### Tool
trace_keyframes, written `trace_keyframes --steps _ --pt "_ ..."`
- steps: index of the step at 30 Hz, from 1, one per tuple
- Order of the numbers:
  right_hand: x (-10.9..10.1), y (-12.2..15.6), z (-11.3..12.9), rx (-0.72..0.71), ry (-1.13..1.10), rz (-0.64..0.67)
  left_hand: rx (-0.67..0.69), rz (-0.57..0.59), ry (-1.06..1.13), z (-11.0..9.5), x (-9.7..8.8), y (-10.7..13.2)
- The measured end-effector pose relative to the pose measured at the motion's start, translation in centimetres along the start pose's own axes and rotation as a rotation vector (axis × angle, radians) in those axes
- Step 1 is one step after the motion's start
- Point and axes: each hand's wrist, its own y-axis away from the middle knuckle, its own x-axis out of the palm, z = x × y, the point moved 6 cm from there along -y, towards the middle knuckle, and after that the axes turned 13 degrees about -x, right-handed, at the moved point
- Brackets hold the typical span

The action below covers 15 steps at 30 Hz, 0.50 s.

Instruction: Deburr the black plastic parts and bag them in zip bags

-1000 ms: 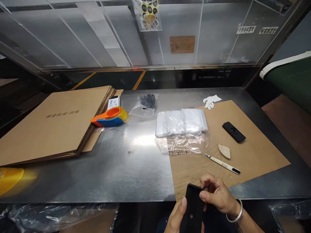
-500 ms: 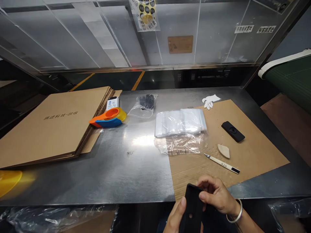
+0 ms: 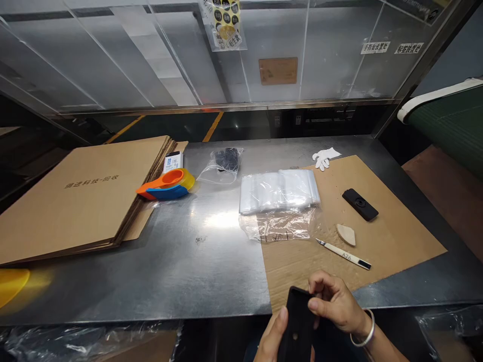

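Note:
At the table's front edge, my left hand (image 3: 272, 338) grips a black, shallow hollow case (image 3: 296, 327) with a small round hole in it, thumb along its left side. My right hand (image 3: 334, 304), a bangle on its wrist, pinches the upper right edge of this case with thumb and fingers. Some fingertips are hidden behind it. Beyond the hands lies a craft knife (image 3: 344, 254) marked A26, its blade pointing left. Near it are a beige wedge-shaped pad (image 3: 346, 235) and another black case (image 3: 360, 204) with a round ring on top.
A cardboard sheet (image 3: 400, 241) lies under the knife and pad. Clear plastic bags (image 3: 279, 191) overlap its left side. Behind are a white glove (image 3: 325, 158) and a bagged black item (image 3: 227, 159). An orange-blue tape dispenser (image 3: 168, 185) stands beside stacked flat cardboard (image 3: 86, 196).
The camera view has shifted slightly. Both hands keep nearly the same hold on the black case, and the things on the table stay put.

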Motion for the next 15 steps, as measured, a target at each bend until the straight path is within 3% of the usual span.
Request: trace_keyframes --steps 4,6,8,10,11,15 --pt "-2.2 -0.1 0.0 -0.006 0.121 -0.103 -0.068 0.106 -0.089 0.0 -0.5 -0.9" --pt "-5.2 0.0 0.9 -0.085 0.488 -0.263 -0.039 0.171 -0.108 -0.6 -0.4 -1.0" --pt "-7.8 0.3 2.3 -0.171 1.083 -0.364 0.056 0.191 -0.055 -1.8 -0.4 -0.8" --pt "-9.0 0.2 2.6 -0.202 1.584 -0.313 0.151 0.18 0.025 -3.0 -0.2 -0.4" --pt "-9.5 0.1 2.4 -0.199 1.718 -0.269 0.182 0.163 0.073 -3.5 -0.2 -0.2" --pt "-10.2 -0.1 1.0 -0.142 1.922 -0.143 0.237 0.091 0.234 -4.7 -0.3 0.2"
